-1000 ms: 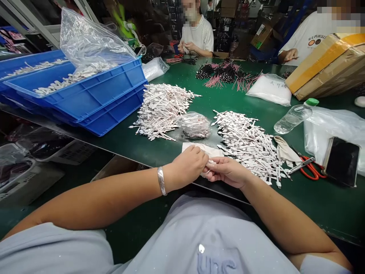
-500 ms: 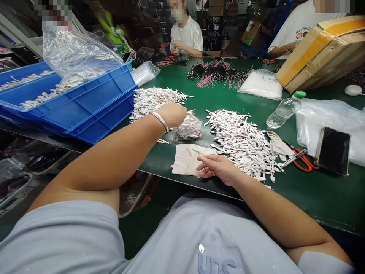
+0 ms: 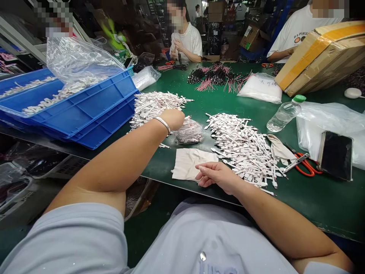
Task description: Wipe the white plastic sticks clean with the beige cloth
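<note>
My left hand [image 3: 173,118], with a silver bangle on the wrist, reaches out over the near edge of the left pile of white strips [image 3: 154,104], beside a small clear bag of strips [image 3: 189,131]. Its fingers curl downward and are hidden behind the knuckles. My right hand [image 3: 215,175] rests at the table's front edge, fingers loosely bent, touching a white cloth [image 3: 189,163]. The right pile of white strips [image 3: 245,146] lies just beyond it.
Stacked blue crates [image 3: 85,106] with a clear bag stand at left. A water bottle [image 3: 285,113], red scissors [image 3: 306,165], a phone [image 3: 336,154], plastic bags and a cardboard box [image 3: 322,57] lie at right. Black and pink wires [image 3: 216,76] lie far back, where two other people sit.
My left hand left the right hand and reached forward to the left pile of strips. My right hand lowered onto the cloth at the table edge.
</note>
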{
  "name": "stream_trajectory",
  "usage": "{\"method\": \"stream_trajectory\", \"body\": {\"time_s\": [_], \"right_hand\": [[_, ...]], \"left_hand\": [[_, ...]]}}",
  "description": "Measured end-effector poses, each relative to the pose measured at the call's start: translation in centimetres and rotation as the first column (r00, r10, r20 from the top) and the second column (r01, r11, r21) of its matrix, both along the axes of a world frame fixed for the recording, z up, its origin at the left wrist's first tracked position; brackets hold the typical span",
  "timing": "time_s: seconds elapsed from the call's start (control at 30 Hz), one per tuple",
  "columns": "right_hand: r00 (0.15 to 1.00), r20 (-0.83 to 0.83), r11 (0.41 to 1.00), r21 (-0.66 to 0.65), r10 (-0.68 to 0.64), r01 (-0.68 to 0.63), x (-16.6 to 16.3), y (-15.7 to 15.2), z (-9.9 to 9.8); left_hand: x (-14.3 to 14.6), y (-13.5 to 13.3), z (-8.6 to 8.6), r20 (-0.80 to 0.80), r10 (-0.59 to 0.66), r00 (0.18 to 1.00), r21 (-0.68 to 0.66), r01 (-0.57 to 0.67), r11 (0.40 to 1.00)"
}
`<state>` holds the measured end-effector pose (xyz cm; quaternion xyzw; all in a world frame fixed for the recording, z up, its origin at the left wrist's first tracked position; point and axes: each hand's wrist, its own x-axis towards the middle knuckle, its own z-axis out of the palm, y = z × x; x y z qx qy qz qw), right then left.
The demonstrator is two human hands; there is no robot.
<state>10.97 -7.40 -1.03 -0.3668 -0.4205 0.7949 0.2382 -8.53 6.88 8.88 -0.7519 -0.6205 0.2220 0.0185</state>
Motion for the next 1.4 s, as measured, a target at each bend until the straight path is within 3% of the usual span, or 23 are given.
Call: {"method": "stream_trajectory", "body": {"time_s": [0.1, 0.2, 0.3, 0.4, 0.47, 0.53, 0.6, 0.63, 0.73, 0.87, 1.1, 1.33, 1.4], "right_hand": [[1.000, 0.001, 1.000, 0.025, -0.006, 0.006, 0.0, 0.1, -0.4], [0.996, 0.009, 0.986, 0.139, -0.090, 0.088, 0.0, 0.0, -0.2], [0.977, 0.054, 0.930, 0.320, -0.206, 0.179, 0.2, -0.4, 0.8], [0.963, 0.153, 0.861, 0.495, -0.221, 0.118, 0.3, 0.6, 2.3], [0.932, 0.246, 0.757, 0.651, -0.265, 0.043, 0.0, 2.7, 3.0], [0.858, 0.320, 0.574, 0.818, -0.402, -0.036, -0.7, 5.9, 3.3], [0.767, 0.337, 0.416, 0.904, -0.547, -0.100, -1.7, 9.6, 3.0], [0.726, 0.354, 0.378, 0.915, -0.590, -0.139, -2.4, 11.3, 2.7], [0.663, 0.420, 0.356, 0.903, -0.620, -0.240, -4.0, 14.9, 1.8], [0.669, 0.440, 0.293, 0.898, -0.599, -0.329, -5.1, 16.1, 1.3], [0.701, 0.289, 0.197, 0.957, -0.652, -0.212, -3.9, 14.8, 2.1], [0.718, 0.206, 0.230, 0.971, -0.664, -0.066, -0.7, 12.2, 2.6], [0.740, 0.177, 0.227, 0.973, -0.649, -0.034, 0.3, 10.9, 2.7]], "left_hand": [[-0.4, 0.2, -0.2, 0.038, 0.008, 0.999, 0.008, -0.008, 1.000], [-0.7, 0.3, -0.1, 0.077, -0.004, 0.997, 0.019, 0.002, 1.000], [-1.0, 0.3, 0.1, 0.120, -0.029, 0.992, 0.025, 0.026, 0.999], [-1.4, 0.2, 0.2, 0.161, -0.061, 0.985, 0.020, 0.058, 0.998], [-1.6, 0.2, 0.2, 0.185, -0.078, 0.980, 0.021, 0.075, 0.997], [-1.8, 0.2, 0.2, 0.207, -0.086, 0.975, 0.026, 0.083, 0.996], [-2.0, 0.2, 0.1, 0.227, -0.084, 0.970, 0.025, 0.080, 0.996], [-2.1, 0.2, 0.0, 0.236, -0.081, 0.968, 0.021, 0.078, 0.997], [-2.4, 0.2, -0.1, 0.259, -0.078, 0.963, 0.019, 0.075, 0.997], [-2.7, -0.2, 0.0, 0.282, -0.099, 0.954, 0.068, 0.083, 0.994], [-2.2, -0.9, -0.2, 0.305, -0.116, 0.945, 0.117, 0.084, 0.990], [-1.9, -2.1, -0.9, 0.346, -0.156, 0.925, 0.235, 0.075, 0.969], [-1.5, -3.2, -1.0, 0.442, -0.226, 0.868, 0.333, 0.076, 0.940]]}}
